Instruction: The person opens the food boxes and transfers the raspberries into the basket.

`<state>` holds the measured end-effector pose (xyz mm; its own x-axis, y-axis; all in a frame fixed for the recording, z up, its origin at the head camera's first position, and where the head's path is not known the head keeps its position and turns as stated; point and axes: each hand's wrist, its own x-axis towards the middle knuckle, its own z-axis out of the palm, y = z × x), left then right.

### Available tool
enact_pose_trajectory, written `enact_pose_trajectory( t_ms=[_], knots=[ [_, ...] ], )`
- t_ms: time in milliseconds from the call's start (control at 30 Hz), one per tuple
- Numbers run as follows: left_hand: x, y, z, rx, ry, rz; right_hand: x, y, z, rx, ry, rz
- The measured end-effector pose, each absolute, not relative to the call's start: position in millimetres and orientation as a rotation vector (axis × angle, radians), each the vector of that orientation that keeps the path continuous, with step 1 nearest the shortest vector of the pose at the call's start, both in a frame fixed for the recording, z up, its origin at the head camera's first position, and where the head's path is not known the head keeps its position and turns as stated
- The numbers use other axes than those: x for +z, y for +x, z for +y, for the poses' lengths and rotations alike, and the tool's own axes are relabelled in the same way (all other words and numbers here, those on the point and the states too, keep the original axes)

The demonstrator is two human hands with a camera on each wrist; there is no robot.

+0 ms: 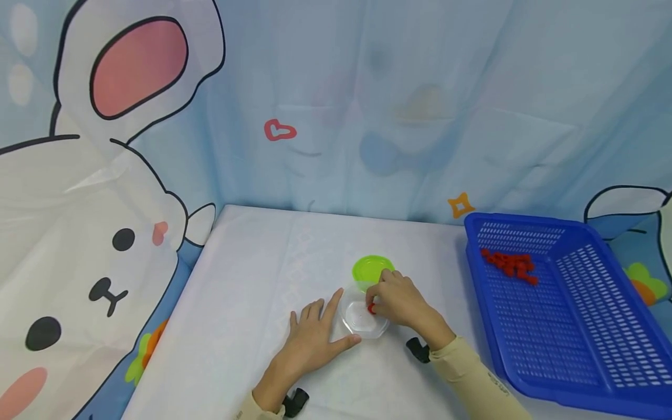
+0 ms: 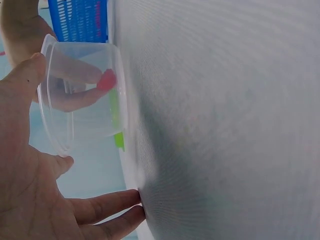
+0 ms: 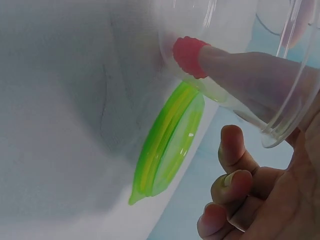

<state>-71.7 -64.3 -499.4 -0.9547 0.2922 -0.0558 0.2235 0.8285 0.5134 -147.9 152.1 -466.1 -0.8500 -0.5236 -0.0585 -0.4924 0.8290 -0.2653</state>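
Note:
On the white table stands a clear plastic tub (image 1: 356, 324). My right hand (image 1: 400, 300) reaches inside it, thumb and index finger pinching a small red piece (image 3: 189, 56) near the bottom; the other fingers stay outside the wall. The piece's exact kind is hard to tell, though its edge looks bumpy. My left hand (image 1: 311, 345) lies at the tub's left with spread fingers. Its thumb and index finger are at the tub's rim (image 2: 44, 95), while other fingertips touch the table. Just beyond the tub is a bright green lid (image 1: 370, 268).
A blue plastic basket (image 1: 496, 350) with slotted walls stands at the right, holding a cluster of similar red pieces (image 1: 509, 263). A printed blue curtain (image 1: 336, 169) hangs behind the table. Small black devices (image 1: 418, 350) sit at both wrists.

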Motion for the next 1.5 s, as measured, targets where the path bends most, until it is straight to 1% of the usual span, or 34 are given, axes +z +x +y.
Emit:
enact_pose_trajectory(
  t_ms=[333, 800, 1100, 1500],
  knots=[
    [-500, -71, -64, 0.774, 0.412, 2.886, -468, -148, 157, -0.554, -0.807, 2.807],
    [-499, -72, -64, 0.784, 0.426, 2.88, -486, -154, 171, -1.201, -0.825, 2.511],
    [-499, -71, -64, 0.797, 0.402, 2.878, -468, -148, 174, -1.345, -0.615, 2.557],
    [-498, -72, -63, 0.804, 0.393, 2.871, -441, -143, 187, -1.481, -0.519, 2.559]
  ],
)
